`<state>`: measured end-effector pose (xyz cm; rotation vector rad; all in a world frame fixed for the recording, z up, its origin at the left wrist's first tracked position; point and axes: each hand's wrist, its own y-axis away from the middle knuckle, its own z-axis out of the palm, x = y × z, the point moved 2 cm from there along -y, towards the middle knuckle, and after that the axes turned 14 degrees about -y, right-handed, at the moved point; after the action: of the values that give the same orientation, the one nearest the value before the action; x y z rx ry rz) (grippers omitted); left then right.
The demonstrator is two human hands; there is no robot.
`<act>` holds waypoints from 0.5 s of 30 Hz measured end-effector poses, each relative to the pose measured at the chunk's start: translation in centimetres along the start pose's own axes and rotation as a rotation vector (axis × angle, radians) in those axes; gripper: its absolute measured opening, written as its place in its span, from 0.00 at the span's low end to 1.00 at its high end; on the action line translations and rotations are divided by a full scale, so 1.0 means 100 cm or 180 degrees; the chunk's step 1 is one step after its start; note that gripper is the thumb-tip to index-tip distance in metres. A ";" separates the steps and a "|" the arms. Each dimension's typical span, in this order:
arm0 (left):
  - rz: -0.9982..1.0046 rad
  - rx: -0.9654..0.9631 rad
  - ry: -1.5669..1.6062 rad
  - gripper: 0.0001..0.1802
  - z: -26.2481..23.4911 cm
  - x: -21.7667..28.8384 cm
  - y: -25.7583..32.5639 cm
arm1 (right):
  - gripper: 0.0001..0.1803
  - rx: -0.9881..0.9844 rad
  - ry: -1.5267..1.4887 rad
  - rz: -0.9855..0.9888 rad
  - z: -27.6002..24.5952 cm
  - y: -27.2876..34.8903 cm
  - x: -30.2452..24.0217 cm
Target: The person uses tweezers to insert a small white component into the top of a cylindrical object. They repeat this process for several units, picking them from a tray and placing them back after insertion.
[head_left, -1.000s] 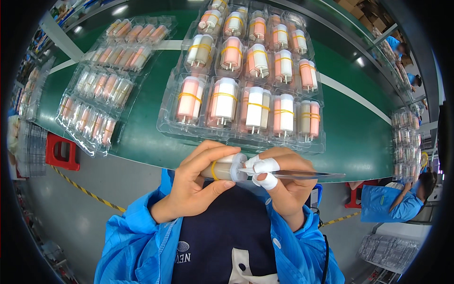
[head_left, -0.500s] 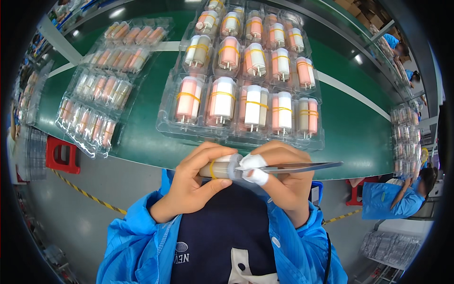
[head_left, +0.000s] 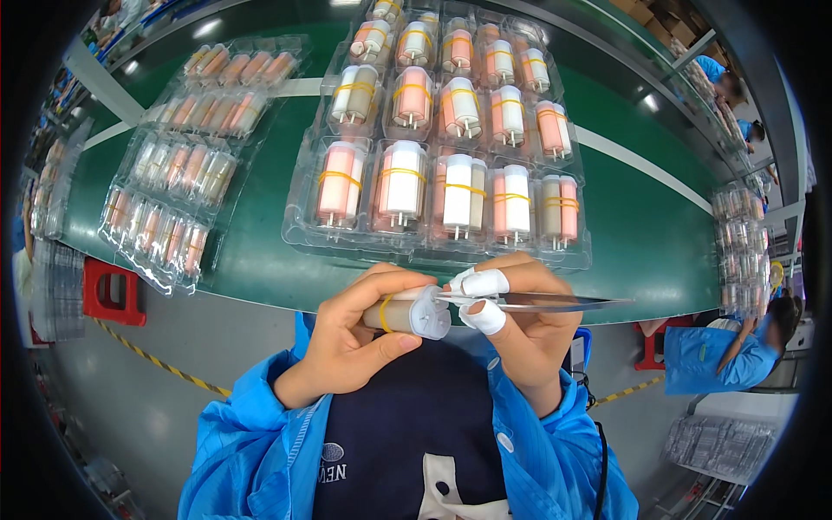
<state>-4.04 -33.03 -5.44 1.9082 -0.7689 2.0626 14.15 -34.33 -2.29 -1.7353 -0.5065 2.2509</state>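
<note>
Between the fingers and thumb of my left hand [head_left: 334, 347] lies a bundle of grey and white cylinders [head_left: 398, 315], bound with a yellow rubber band. Its translucent end cap [head_left: 432, 314], with small prongs on it, faces right. My right hand [head_left: 542, 334], white wrapping on its thumb and a fingertip, is closed on metal tweezers [head_left: 555, 304]. The tweezer tips point left and meet the upper edge of the cap; whether they grip anything there is too small to tell. Beyond both hands stands a clear plastic tray [head_left: 303, 236] of similar pink, white and grey banded bundles.
The green bench [head_left: 641, 277] runs across in front of me. More filled clear trays [head_left: 169, 204] lie at its left, and others [head_left: 737, 251] are stacked at far right. A red stool [head_left: 113, 291] stands left; a person in blue [head_left: 724, 351] works at right.
The bundle's capped end has turned more into view. My right hand and the tweezers have shifted slightly, with the tips now at the cap's upper edge. My left hand keeps its hold.
</note>
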 end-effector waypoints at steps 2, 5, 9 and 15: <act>0.0048 -0.0018 -0.0046 0.25 -0.001 0.001 -0.001 | 0.10 0.0002 0.0039 -0.0012 0.001 -0.001 -0.002; 0.0098 0.0007 -0.0106 0.25 -0.001 0.000 -0.001 | 0.10 -0.0014 0.0079 -0.0051 0.002 -0.001 -0.001; 0.0088 0.0062 -0.0164 0.25 -0.001 -0.001 -0.001 | 0.09 -0.0018 0.0065 -0.0029 0.001 -0.001 0.001; 0.0151 0.0113 -0.0167 0.25 0.000 -0.004 0.001 | 0.07 0.0050 -0.0026 0.0018 0.003 0.001 0.001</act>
<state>-4.01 -33.05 -5.83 1.9889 -0.8021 2.0746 13.87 -34.39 -2.32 -1.7229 -0.4848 2.2606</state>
